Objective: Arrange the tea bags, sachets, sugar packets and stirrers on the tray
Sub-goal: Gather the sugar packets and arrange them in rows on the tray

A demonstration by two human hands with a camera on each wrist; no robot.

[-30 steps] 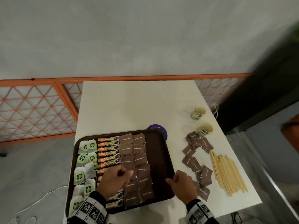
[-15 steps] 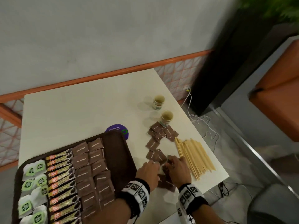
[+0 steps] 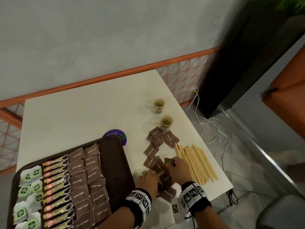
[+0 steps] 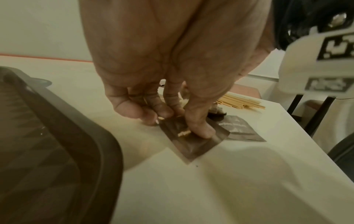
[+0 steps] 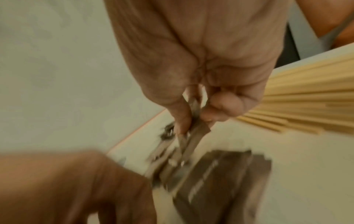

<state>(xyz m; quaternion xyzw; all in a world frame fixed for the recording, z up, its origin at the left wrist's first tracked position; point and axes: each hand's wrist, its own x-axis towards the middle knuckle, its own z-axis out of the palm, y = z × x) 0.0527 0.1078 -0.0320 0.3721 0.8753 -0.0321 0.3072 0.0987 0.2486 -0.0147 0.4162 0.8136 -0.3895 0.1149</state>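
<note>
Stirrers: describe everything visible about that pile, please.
The stirrers are many thin, pale, wooden-looking sticks lying flat in a loose, roughly parallel bundle. They rest on the white table near its right edge, outside the tray. Loose brown sugar packets lie just left of them; the right hand is alongside, contact unclear.

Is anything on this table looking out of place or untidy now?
Loose brown sugar packets lie scattered and overlapping on the table, beside the tray with its neat rows; some lie right by a paper cup.
</note>
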